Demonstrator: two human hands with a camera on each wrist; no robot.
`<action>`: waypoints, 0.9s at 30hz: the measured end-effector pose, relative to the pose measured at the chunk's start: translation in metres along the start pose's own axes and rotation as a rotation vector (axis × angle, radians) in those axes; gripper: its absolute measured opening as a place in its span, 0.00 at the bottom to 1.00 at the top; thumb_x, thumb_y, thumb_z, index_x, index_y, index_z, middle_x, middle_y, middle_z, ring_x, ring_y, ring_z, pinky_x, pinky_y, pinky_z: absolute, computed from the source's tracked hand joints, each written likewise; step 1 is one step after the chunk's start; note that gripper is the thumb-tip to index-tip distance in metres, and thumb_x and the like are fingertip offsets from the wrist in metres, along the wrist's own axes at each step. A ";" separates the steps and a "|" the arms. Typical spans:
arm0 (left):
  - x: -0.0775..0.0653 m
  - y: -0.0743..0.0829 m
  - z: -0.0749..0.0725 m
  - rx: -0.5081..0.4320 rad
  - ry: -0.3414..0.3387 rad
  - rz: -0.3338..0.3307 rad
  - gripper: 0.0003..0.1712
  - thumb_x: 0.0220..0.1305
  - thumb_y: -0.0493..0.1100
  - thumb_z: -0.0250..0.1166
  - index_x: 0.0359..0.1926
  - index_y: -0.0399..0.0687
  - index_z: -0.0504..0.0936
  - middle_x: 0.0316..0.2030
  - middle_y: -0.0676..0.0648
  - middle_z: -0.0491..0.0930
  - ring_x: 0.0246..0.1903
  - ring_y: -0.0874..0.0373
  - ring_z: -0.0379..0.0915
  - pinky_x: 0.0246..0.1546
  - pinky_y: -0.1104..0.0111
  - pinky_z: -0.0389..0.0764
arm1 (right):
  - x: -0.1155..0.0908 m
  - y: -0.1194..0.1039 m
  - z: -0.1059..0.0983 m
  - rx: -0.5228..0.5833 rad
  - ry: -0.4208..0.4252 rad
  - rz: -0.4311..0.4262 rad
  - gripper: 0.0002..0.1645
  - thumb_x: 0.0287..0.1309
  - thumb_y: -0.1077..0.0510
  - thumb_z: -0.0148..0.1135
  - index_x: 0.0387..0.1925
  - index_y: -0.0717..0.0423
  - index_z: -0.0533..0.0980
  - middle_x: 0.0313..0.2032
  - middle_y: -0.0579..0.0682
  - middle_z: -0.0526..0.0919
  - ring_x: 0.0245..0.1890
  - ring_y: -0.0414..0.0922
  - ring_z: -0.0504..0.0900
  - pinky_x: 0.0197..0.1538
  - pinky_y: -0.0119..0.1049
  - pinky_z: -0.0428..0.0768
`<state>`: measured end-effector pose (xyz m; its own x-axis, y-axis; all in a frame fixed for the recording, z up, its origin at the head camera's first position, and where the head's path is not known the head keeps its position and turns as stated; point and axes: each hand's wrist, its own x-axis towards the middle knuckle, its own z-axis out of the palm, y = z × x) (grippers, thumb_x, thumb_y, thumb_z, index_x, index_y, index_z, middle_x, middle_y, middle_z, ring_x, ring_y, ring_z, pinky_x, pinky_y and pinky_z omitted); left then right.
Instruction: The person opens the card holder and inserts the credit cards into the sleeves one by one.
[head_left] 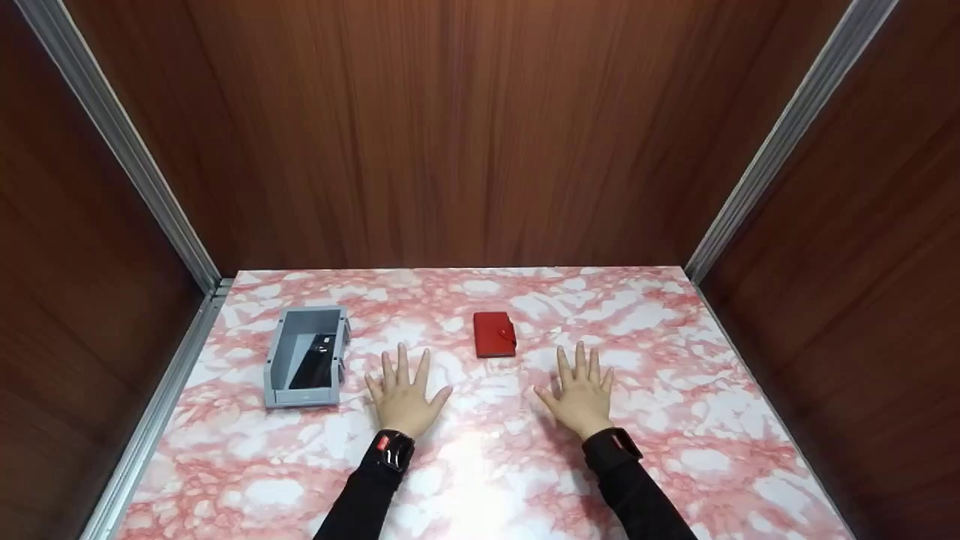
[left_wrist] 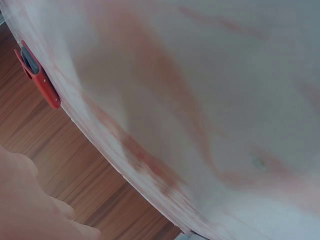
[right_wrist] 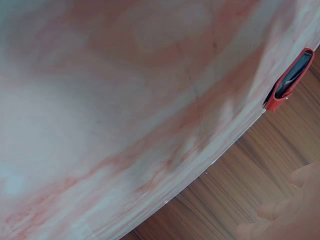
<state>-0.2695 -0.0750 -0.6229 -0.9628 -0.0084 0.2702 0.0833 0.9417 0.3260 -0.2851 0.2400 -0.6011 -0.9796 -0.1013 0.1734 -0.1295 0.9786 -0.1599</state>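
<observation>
A small red card wallet (head_left: 493, 334) with a snap strap on its right side lies on the table, between and beyond both hands. In the wrist views the same red wallet (left_wrist: 41, 80) shows its edge, with dark inner sleeves visible. My left hand (head_left: 406, 401) is spread palm down with straight fingers, left of the wallet and holding nothing. Over on the right, my right hand (head_left: 580, 397) is spread the same way. To the left of my left hand stands a grey plastic bin (head_left: 302, 397) with a glossy black item (head_left: 313, 366) inside, its kind unclear.
The table (head_left: 480, 427) has a pink and white marbled top. Brown wood-grain panels (head_left: 450, 135) rise at the back and on both sides. Metal rails (head_left: 154, 169) run along the corners and the left edge.
</observation>
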 end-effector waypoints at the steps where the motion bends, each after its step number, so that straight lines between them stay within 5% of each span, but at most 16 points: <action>1: 0.000 0.000 0.000 0.003 -0.004 -0.003 0.46 0.62 0.76 0.51 0.75 0.62 0.60 0.77 0.39 0.45 0.74 0.34 0.32 0.63 0.30 0.38 | 0.001 0.000 0.000 0.004 0.007 -0.002 0.53 0.61 0.27 0.53 0.77 0.50 0.53 0.76 0.63 0.45 0.74 0.65 0.39 0.67 0.70 0.42; 16: 0.017 0.016 -0.009 -0.079 -0.103 -0.063 0.43 0.67 0.68 0.53 0.77 0.57 0.57 0.77 0.37 0.42 0.74 0.34 0.33 0.67 0.35 0.39 | 0.018 -0.010 0.000 0.102 0.087 -0.022 0.49 0.61 0.36 0.60 0.74 0.58 0.58 0.73 0.66 0.55 0.72 0.64 0.51 0.69 0.66 0.46; 27: 0.046 0.033 0.008 -0.193 -0.018 -0.072 0.41 0.65 0.57 0.63 0.70 0.36 0.66 0.71 0.31 0.57 0.70 0.33 0.50 0.66 0.40 0.55 | 0.049 -0.027 0.003 0.208 0.134 -0.032 0.40 0.64 0.46 0.62 0.65 0.71 0.65 0.61 0.68 0.71 0.63 0.64 0.68 0.68 0.55 0.60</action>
<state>-0.3131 -0.0415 -0.6067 -0.9723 -0.0661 0.2241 0.0597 0.8570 0.5119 -0.3300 0.2084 -0.5913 -0.9473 -0.0936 0.3063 -0.2024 0.9161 -0.3461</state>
